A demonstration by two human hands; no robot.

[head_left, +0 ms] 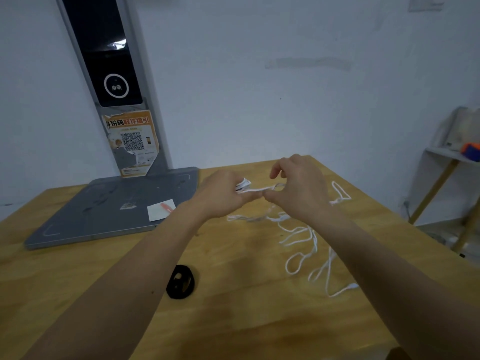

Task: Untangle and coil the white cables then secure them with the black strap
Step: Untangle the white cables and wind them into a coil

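A: Left hand (223,194) — state of grip?

B: Fingers curled round a small bundle of white cable turns (242,184), held above the table (233,320), toward its far edge. Grip is clamped on that bundle.

A: Right hand (298,188)?

B: Raised just beside the left. Thumb and fingers pinch a short strand that runs taut across from the bundle. Clamped on the cable, then. Forefinger hooked upward, clear of the strand.

A: Rest of the cable?

B: Loose white cables (306,245) trail from under the right hand and sprawl over the right half of the table, several open loops lying toward the right edge, one loop (340,192) nearer the far right corner. Tangled or merely overlapping, cannot tell; picture is soft there.

A: Strap?

B: Black strap (180,281) lies curled in a ring on the table, nearer the near edge, just right of the left forearm, well apart from the cables. Neither hand touches it.

A: Other items?

B: Grey flat base (104,214) on the far left corner, with an upright post (111,74) bearing a dark panel and a torn orange sticker (131,141). A small white paper (159,210) lies on the base.
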